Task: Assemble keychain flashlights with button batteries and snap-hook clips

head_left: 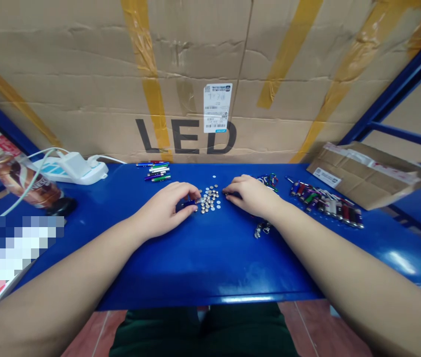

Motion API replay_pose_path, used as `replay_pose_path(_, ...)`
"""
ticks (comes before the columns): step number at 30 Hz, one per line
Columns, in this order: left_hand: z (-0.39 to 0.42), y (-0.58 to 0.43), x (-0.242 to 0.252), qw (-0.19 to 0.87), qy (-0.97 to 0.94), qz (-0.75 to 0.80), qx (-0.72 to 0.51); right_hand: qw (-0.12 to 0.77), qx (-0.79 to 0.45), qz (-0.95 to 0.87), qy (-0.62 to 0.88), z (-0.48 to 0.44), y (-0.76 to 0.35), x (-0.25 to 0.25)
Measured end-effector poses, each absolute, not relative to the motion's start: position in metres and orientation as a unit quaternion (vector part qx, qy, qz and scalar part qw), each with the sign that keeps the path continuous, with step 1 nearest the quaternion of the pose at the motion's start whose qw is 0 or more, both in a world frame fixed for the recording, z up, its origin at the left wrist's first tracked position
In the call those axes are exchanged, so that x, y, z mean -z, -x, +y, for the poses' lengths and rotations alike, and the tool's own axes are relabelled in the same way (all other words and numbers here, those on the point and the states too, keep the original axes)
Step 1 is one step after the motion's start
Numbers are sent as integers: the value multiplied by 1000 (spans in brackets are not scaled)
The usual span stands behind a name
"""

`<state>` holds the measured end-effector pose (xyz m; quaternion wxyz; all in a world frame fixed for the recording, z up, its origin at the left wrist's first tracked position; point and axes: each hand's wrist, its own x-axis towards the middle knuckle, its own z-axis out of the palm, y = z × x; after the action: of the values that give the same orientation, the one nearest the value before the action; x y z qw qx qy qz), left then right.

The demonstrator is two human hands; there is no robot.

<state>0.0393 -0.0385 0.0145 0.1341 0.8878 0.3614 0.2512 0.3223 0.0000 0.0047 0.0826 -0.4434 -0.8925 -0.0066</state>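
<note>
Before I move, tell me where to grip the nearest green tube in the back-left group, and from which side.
I'd pinch the green tube near its right end, from above and the near side: it looks slim, lies crosswise, and has other tubes behind it.

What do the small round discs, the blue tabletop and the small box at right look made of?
Small round discs: probably metal, by shiny silvery and brassy glints; paler ones leave it open. Blue tabletop: glossy, perhaps painted metal; bright reflections show only gloss. Small box: matte cardboard, by its brown, taped faces.
</note>
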Motion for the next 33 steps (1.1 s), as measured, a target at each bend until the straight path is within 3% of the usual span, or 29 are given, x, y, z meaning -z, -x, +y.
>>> replay_pose_path(33,-38,-43,-11,164,-888,330,-275,106,-115,-920,360,-17,-319,-18)
